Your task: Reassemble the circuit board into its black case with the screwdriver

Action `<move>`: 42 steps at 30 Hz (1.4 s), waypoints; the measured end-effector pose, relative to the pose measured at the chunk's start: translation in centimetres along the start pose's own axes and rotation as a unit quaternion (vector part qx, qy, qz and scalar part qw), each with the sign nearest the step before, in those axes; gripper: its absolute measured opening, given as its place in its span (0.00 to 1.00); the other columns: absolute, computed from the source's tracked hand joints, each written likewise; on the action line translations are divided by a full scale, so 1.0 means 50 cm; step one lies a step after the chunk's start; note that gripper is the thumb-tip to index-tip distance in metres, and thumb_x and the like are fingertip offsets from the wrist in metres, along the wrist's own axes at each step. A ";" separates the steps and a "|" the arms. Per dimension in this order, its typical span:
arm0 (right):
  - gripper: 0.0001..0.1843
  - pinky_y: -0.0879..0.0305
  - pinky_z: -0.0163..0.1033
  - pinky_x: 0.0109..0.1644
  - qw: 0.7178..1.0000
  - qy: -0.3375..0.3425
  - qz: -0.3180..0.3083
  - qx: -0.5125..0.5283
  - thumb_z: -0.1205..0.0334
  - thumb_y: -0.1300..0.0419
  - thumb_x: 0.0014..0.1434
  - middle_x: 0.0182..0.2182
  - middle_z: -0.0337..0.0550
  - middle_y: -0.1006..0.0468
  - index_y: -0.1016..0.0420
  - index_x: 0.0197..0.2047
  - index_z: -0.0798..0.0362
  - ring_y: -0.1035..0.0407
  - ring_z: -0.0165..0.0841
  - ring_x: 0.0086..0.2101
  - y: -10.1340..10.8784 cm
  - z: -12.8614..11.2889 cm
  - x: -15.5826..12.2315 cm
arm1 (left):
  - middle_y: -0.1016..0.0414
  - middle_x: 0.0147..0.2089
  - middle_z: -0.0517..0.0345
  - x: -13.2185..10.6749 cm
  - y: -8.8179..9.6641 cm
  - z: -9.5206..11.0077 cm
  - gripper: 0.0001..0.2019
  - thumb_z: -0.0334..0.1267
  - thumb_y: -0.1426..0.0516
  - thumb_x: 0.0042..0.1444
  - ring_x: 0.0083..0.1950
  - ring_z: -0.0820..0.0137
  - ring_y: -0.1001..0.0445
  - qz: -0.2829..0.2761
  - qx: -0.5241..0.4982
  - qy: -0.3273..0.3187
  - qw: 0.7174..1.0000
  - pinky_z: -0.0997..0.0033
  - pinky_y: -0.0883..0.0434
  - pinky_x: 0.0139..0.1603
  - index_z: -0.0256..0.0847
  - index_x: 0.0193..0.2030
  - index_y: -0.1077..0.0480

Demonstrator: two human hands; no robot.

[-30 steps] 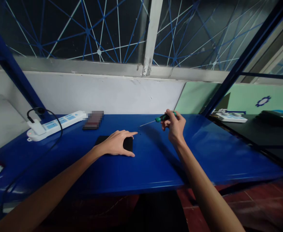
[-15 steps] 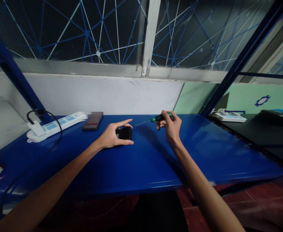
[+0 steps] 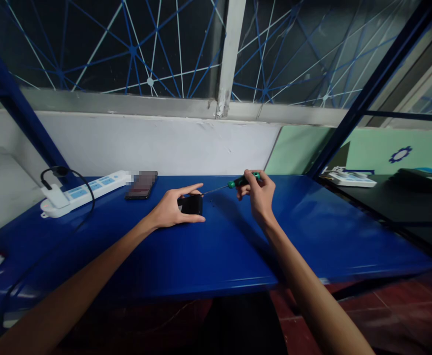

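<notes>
My left hand (image 3: 171, 208) is closed round a small black box-shaped device (image 3: 191, 205) on the blue table, thumb along its near side and fingers along the far side. My right hand (image 3: 262, 193) grips the green and black handle of a screwdriver (image 3: 242, 181). The thin shaft slants down to the left, and its tip is at the far right corner of the black device. Whether the tip sits in a screw is too small to tell. A few tiny dark bits (image 3: 212, 202) lie on the table just right of the device.
A white power strip (image 3: 97, 186) with a plugged-in adapter and black cable lies at the left of the blue table (image 3: 208, 266). Beside it rests a dark phone (image 3: 142, 186). At the right, another white power strip (image 3: 352, 179) lies on a black surface.
My right hand has shifted slightly left, bringing the screwdriver tip from just off the black device to its far right corner. My left hand and the device have barely moved.
</notes>
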State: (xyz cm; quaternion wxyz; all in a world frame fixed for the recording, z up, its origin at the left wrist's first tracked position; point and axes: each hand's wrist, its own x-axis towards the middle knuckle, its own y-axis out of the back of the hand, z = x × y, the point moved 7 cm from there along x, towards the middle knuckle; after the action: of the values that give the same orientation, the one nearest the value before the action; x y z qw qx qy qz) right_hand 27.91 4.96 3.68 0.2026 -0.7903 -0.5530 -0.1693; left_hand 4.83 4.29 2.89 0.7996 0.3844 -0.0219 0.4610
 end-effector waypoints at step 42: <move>0.25 0.44 0.33 0.11 0.922 -0.231 -0.236 -0.202 0.37 0.38 0.50 0.13 0.36 0.32 0.34 0.27 0.52 0.39 0.28 0.12 0.014 0.119 -0.002 | 0.27 0.54 0.50 -0.014 -0.041 -0.055 0.44 0.61 0.38 0.44 0.52 0.54 0.30 -0.066 0.181 0.033 0.981 0.54 0.34 0.51 0.50 0.67 0.44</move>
State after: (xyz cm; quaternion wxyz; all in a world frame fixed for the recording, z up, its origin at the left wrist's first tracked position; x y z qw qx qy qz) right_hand 28.79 7.68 -1.58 -0.1403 -0.6785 -0.7088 -0.1324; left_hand 5.09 4.97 -0.55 0.7458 0.5075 0.1136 0.4163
